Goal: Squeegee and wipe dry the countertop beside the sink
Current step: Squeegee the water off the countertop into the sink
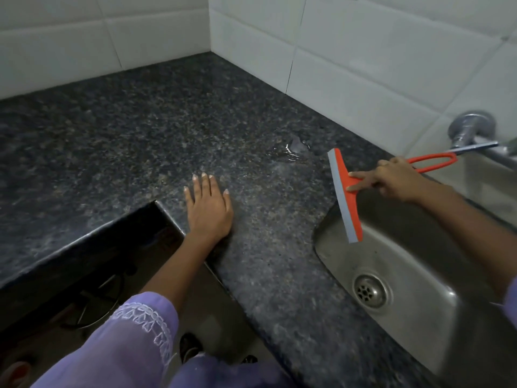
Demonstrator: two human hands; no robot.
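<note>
- The orange squeegee (347, 191) sits at about 3 o'clock in the head view, its blade hanging over the left rim of the sink (414, 264), not on the stone.
- Its long axis matters here: the grey blade runs from about 11 o'clock at the far end down to 5 o'clock at the near end, while the looped handle points away toward 2 o'clock, at the tap (472, 130).
- The right hand (397, 180) has it. Fingers are curled round the handle neck, with 1 finger stretched out flat along the orange head.
- The puddle (291, 151) glints on the worktop (167, 130), just beyond the blade's far tip, toward 10 o'clock from the right hand.
- My read: the blade must go out past that water and be drawn back toward the sink, so the right hand is the nearer one and the one to do it.
- The left hand (208, 204) lies flat on the worktop near its front edge, fingers straight and together, holding nothing. It is well apart from the puddle, at about 8 o'clock from it.
- No cloth for the drying step shows anywhere.
- White wall tiles (363, 51) back the corner at 12 o'clock.
</note>
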